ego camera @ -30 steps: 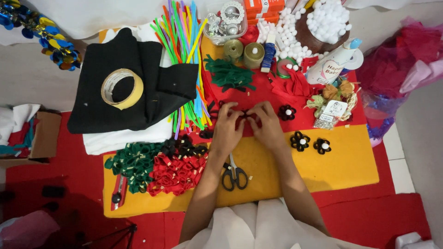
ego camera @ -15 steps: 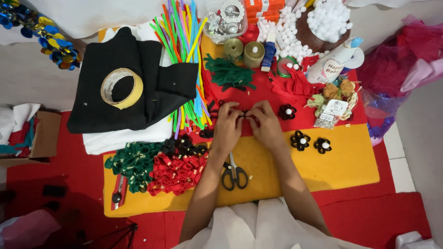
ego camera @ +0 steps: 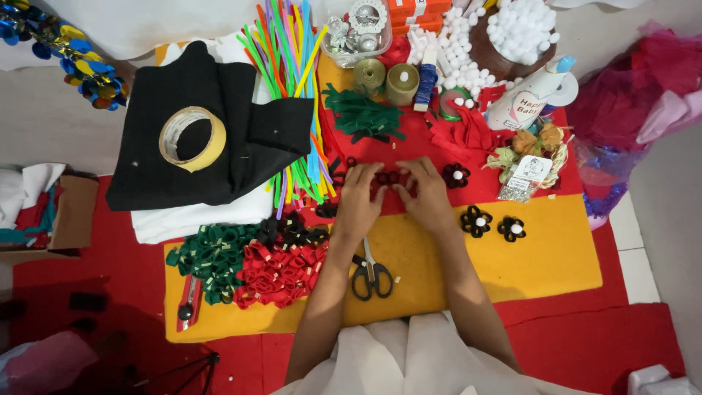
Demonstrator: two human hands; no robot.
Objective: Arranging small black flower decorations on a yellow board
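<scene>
My left hand (ego camera: pixel 360 200) and my right hand (ego camera: pixel 425 192) meet over the red felt (ego camera: pixel 409 143), fingers pinched together on a small red-and-black felt flower piece (ego camera: pixel 387 178). The piece is mostly hidden by my fingertips. Black-handled scissors (ego camera: pixel 371 273) lie on the yellow felt sheet (ego camera: pixel 541 256) just below my hands. Three finished black felt flowers with white centres sit to the right: one (ego camera: pixel 455 175) by my right hand and two (ego camera: pixel 477 220) (ego camera: pixel 512 228) lower on the yellow.
Piles of green (ego camera: pixel 208 260), red (ego camera: pixel 281 267) and black felt loops lie at left. Black cloth with a tape roll (ego camera: pixel 191 137), coloured pipe cleaners (ego camera: pixel 292 80), thread spools (ego camera: pixel 402 82), white pom-poms (ego camera: pixel 512 29) and a utility knife (ego camera: pixel 187 303) surround the work area.
Both hands have stayed in place over the red felt, with only slight finger movement on the small piece. Nothing else moved.
</scene>
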